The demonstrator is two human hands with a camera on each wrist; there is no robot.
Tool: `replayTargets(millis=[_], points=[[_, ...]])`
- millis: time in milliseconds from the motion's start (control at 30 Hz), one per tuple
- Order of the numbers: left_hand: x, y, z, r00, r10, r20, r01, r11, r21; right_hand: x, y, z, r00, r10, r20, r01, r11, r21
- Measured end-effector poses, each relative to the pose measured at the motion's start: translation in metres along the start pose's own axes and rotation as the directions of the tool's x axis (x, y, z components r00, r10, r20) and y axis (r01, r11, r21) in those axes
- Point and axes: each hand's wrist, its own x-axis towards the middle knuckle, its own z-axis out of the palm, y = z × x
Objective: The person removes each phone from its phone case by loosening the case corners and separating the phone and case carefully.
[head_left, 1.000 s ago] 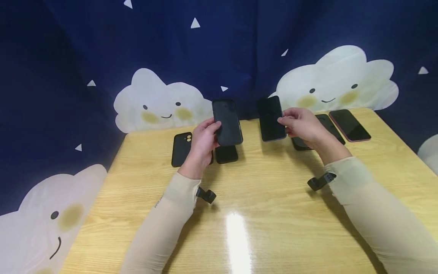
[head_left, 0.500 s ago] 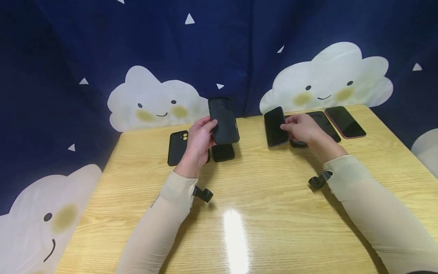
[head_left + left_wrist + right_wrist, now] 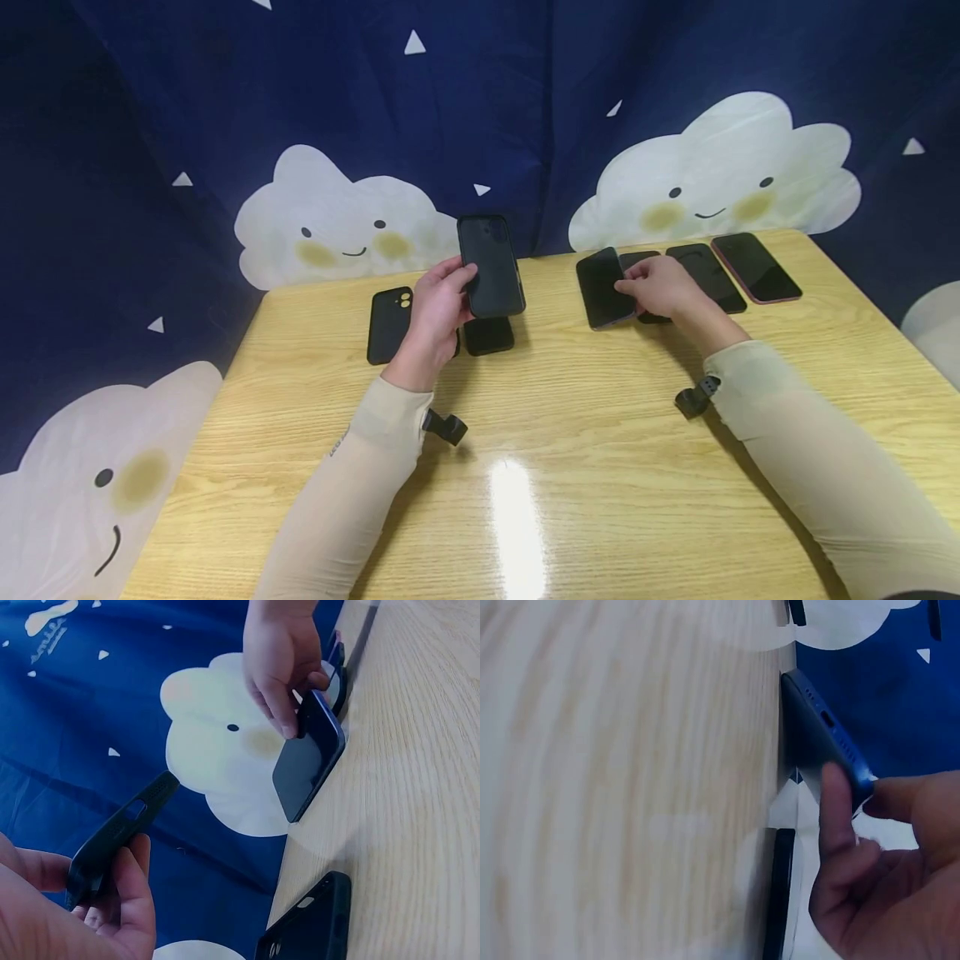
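Observation:
My left hand (image 3: 438, 312) grips a black phone case (image 3: 492, 271) by its left side, thumb on the inner face, above the table. In the left wrist view the same case (image 3: 120, 832) shows edge-on with a side cutout. With my right hand (image 3: 660, 287) I pinch a dark smartphone (image 3: 606, 287) along its right edge. That phone (image 3: 829, 731) is tilted in the right wrist view, its far long edge low at the tabletop; whether it touches is hard to tell. Just right of it, partly behind my right hand, lies another dark phone (image 3: 641, 260).
Farther right lie a black phone (image 3: 707, 277) and a red-edged phone (image 3: 757, 267). At left a black case (image 3: 389, 325) with camera holes rests on the wooden table (image 3: 585, 467), and another black case (image 3: 489, 336) sits below the held one. A blue cloud-print curtain (image 3: 480, 100) hangs behind.
My right hand has lowered the smartphone toward the table, beside the row of phones. The left hand keeps its grip on the case, nearly still; the head view shifted slightly.

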Motion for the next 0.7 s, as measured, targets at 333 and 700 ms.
replayTargets(millis=[333,700], points=[[-0.001,0.0,0.002,1.0,-0.003,-0.006,0.003,1.0,-0.008,-0.007,-0.007,0.005,1.0,0.004,0.008,-0.002,0.975,-0.224],[0.0,-0.001,0.003,1.0,-0.002,-0.015,0.002,1.0,-0.006,-0.01,-0.024,0.017,0.999,0.016,-0.044,-0.033,0.902,-0.43]])
